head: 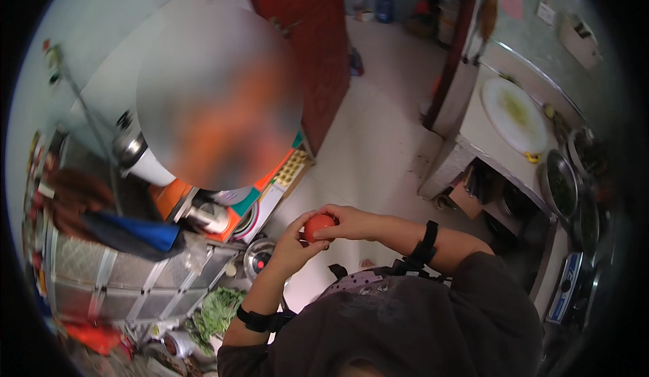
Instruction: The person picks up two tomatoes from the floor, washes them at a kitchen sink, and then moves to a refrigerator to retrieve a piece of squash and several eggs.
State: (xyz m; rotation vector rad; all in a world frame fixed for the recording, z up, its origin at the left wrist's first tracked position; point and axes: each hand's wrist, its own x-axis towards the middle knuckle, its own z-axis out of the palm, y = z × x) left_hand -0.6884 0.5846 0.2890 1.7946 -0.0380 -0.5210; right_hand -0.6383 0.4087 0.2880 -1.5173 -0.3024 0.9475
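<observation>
A round red tomato (319, 227) is held up in front of my body, between both hands. My left hand (295, 252) cups it from the left and below, fingers along its side. From the right, my right hand (350, 223) grips it with the thumb across the front and the fingers over the top. Parts of the tomato are covered by the fingers. Black straps circle both of my forearms, and a dark shirt (416, 321) fills the space below.
A counter at right carries a white cutting board (513, 115) with green residue, a metal bowl of greens (559, 187) and a gas stove (565, 288). Leafy greens (219, 312) lie at lower left beside a cabinet (129, 270). A red door (309, 47) stands ajar; a blurred disc hides the upper left.
</observation>
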